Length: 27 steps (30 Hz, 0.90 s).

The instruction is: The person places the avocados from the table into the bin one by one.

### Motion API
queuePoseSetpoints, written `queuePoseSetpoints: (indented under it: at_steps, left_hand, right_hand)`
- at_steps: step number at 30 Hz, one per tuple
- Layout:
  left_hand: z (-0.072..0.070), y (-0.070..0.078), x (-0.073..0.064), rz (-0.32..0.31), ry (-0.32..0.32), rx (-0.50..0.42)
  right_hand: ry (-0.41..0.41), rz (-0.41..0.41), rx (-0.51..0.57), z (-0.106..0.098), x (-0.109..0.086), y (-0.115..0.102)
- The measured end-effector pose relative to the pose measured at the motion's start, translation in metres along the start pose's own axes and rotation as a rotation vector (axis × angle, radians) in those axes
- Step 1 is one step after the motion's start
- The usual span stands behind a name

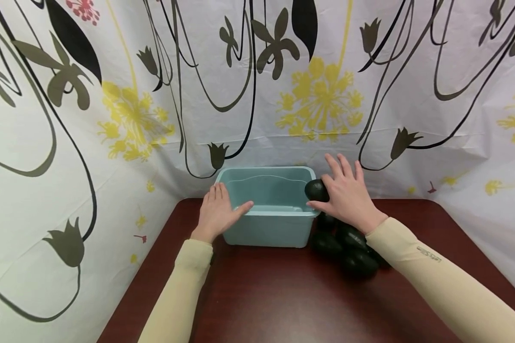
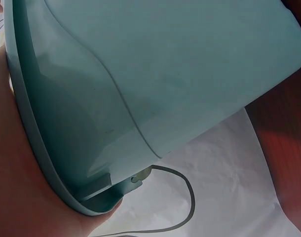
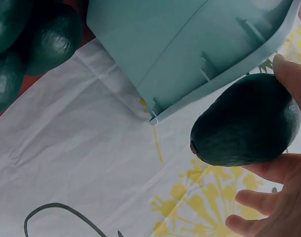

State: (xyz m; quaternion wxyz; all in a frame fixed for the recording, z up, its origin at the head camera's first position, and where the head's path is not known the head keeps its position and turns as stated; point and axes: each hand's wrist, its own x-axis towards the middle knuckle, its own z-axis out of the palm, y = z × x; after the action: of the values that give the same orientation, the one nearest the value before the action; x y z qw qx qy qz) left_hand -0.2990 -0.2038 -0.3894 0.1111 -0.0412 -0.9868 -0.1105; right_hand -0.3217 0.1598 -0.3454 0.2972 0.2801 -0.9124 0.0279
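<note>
A light blue-green plastic bin stands on the table. At its left end my left hand rests against the rim with the fingers straight and the thumb stretched over the front rim. The left wrist view shows that palm along the rim. My right hand pinches a dark green avocado between thumb and forefinger, at the bin's right rim. In the right wrist view this avocado is held just outside the rim, its stem end pointing away from the palm; the other fingers are spread.
Several more avocados lie heaped on the table right of the bin, under my right forearm. The dark red-brown table backs onto a white curtain with a flower print, which also hangs along both sides.
</note>
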Motion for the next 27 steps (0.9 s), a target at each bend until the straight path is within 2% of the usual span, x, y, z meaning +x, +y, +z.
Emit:
queuePoseSetpoints:
  at_steps: [9,27]
  left_hand:
    - [0.0,0.003,-0.002,0.008,-0.004,0.005]
    - [-0.001,0.002,-0.002,-0.002,0.006,0.013]
  right_hand:
    - [-0.022,0.012,0.006,0.011,0.009,-0.002]
    - [-0.11,0.007,0.044,0.024,0.034,-0.019]
